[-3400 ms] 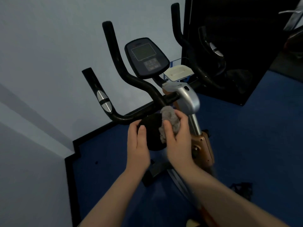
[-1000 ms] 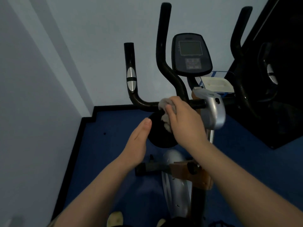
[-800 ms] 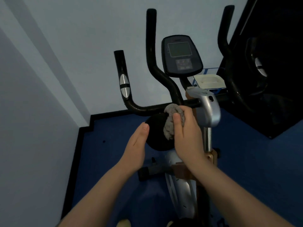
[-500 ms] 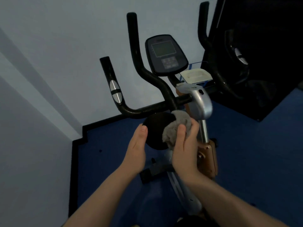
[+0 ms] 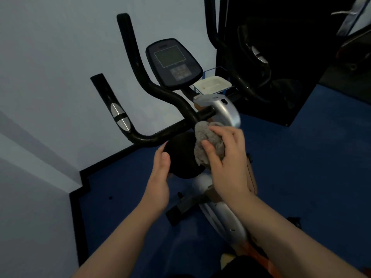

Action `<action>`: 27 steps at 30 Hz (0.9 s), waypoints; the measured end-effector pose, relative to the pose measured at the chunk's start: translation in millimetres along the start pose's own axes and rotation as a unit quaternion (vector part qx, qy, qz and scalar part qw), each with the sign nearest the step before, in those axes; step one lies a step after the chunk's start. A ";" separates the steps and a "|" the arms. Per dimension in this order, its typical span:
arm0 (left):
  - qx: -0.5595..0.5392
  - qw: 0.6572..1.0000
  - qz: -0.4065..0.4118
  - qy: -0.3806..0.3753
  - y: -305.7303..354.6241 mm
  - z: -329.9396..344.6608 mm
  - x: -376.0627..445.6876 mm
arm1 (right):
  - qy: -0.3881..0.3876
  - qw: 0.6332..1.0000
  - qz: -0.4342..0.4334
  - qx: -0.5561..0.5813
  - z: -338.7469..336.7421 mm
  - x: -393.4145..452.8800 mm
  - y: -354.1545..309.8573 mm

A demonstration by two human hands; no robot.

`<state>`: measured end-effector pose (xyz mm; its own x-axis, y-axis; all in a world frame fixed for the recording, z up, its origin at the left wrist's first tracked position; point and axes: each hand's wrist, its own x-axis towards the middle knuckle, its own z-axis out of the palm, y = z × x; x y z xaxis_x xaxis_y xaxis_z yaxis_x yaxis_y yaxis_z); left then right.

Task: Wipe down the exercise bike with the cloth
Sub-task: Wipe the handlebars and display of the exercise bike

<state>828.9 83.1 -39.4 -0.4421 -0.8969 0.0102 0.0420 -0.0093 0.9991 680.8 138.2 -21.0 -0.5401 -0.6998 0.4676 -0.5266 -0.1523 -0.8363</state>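
I see a pale blue-grey wall point(image 5: 50, 57) ahead, edged below by a stepped black skirting point(image 5: 80, 189). Blue carpet point(image 5: 311, 167) covers the floor. A dark mirror panel point(image 5: 301, 27) leans at the far right. Lighting is dim.

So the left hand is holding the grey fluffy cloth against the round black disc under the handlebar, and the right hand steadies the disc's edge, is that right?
Not quite: the hands are swapped. In the head view the right hand grips the grey fluffy cloth against the round black disc under the black handlebar, while the left hand steadies the disc's edge.
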 end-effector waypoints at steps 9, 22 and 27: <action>-0.065 0.998 -0.020 0.002 6.0 0.0 -3.0 | -0.146 0.989 0.016 0.005 30.9 -14.8 -28.2; -0.026 0.998 0.020 0.048 9.8 13.4 -10.6 | -0.206 0.971 0.058 0.104 13.0 -32.5 -18.3; -0.064 0.992 0.008 0.110 7.6 20.1 -10.4 | -0.206 0.974 0.033 0.088 32.1 -3.5 -26.6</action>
<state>815.8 101.2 -31.0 -0.2338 -0.9723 0.0034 0.1680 -0.0370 0.9851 717.9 122.3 -9.6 -0.2415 -0.9270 0.2869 -0.3587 -0.1894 -0.9140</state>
